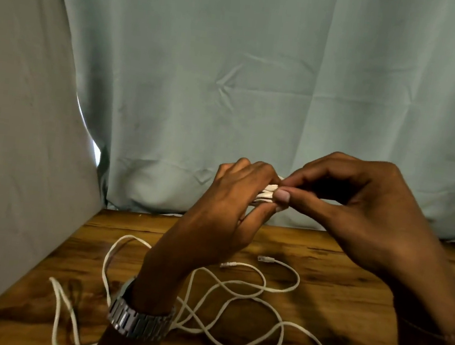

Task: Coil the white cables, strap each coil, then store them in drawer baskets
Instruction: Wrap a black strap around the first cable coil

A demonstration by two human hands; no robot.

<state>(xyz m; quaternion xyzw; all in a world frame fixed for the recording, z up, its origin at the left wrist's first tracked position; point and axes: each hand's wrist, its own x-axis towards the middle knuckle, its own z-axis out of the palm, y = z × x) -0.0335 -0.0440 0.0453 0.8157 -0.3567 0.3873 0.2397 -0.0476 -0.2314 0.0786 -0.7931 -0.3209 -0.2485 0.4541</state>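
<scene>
loose cables (235, 288) on table (351, 273), curtain (262, 62) behind

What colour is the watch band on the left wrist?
Silver metal links on the watch band, seen in the head view.

A pale green curtain (259, 90) hangs creased across the back; a grey sheet (21, 118) drapes down the left; daylight peeks through the gap between them; below, a dark-grained wooden table (351, 273).

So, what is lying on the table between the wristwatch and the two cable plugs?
In the head view, loose loops of white cable cross the wooden table between the wristwatch and the two plugs; nothing else shows there.
</scene>
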